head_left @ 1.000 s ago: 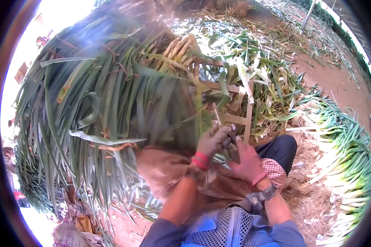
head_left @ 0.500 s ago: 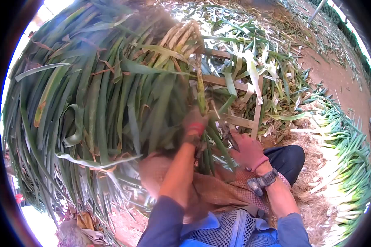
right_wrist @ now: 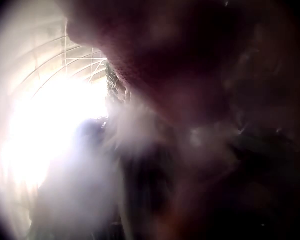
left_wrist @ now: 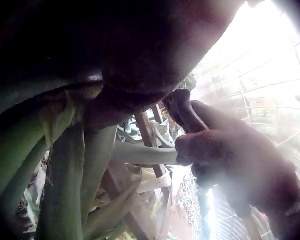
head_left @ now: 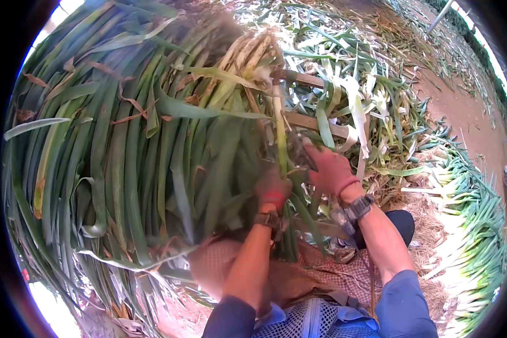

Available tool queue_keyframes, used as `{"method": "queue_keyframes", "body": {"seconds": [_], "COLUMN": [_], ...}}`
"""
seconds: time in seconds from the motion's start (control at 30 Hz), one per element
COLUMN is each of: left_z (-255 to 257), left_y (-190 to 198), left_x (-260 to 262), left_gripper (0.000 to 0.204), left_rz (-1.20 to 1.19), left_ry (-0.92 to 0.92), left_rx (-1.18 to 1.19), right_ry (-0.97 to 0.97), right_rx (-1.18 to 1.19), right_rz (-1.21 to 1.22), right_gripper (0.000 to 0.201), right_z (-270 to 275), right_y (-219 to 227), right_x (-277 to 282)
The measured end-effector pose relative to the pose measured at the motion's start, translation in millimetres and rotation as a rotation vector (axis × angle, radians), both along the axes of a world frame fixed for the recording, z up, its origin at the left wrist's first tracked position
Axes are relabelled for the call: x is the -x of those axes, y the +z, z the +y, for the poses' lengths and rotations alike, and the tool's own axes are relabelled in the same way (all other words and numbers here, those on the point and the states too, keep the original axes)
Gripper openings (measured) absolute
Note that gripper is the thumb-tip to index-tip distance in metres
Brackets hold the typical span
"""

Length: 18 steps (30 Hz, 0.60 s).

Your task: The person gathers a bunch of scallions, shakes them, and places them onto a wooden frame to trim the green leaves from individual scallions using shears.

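Observation:
A long green onion [head_left: 280, 129] stands nearly upright in the head view, its pale root end at the top. My gloved left hand [head_left: 273, 188] grips it low on its green leaves, beside a big heap of green onions [head_left: 135, 129]. Leaves hang below that hand, also in the left wrist view [left_wrist: 65, 175]. My gloved right hand [head_left: 331, 172] is just right of the stalk and holds a small dark tool [head_left: 304, 153]. In the left wrist view the tool's dark rounded end [left_wrist: 182, 97] shows above the right fingers; its kind I cannot tell. The right wrist view is mostly blurred.
A wooden slatted frame [head_left: 315, 121] stands in front, with peeled leaves [head_left: 352, 107] draped over it and a pile of leaf scraps behind. On the right, a row of cleaned green onions [head_left: 467, 225] lies along dry root trimmings [head_left: 428, 214].
My hands were together over the lap; the left moved onto the heap's edge and took hold of a green onion. My right hand, with the tool, has moved up and forward beside the stalk.

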<state>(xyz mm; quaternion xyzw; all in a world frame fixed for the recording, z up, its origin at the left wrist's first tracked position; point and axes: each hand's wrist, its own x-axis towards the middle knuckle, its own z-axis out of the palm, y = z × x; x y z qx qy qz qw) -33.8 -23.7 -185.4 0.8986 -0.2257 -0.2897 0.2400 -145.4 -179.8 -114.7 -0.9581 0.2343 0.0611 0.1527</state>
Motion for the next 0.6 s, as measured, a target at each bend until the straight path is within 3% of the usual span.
{"method": "queue_keyframes", "body": {"seconds": [0.1, 0.27, 0.43, 0.6], "left_z": [1.3, 0.3, 1.3, 10.3], "left_y": [0.2, -2.9, 5.2, 3.5], "left_x": [-0.5, -0.2, 3.4, 23.5], "left_gripper": [0.044, 0.043, 0.049, 0.053], "left_rz": [-0.003, -0.035, -0.002, -0.052], "left_ry": [-0.004, -0.016, -0.013, -0.051], "left_rx": [-0.004, -0.067, -0.017, 0.021], "right_ry": [-0.066, -0.123, -0.043, -0.077], "right_rx": [-0.037, -0.041, -0.090, -0.277], "right_rz": [0.095, 0.005, 0.113, 0.235], "right_gripper": [0.075, 0.069, 0.071, 0.072], "right_z": [-17.4, -41.3, -28.5, 9.4], "right_y": [5.8, -8.0, 9.2, 52.3], "right_x": [-40.4, -84.7, -34.2, 62.7]}}
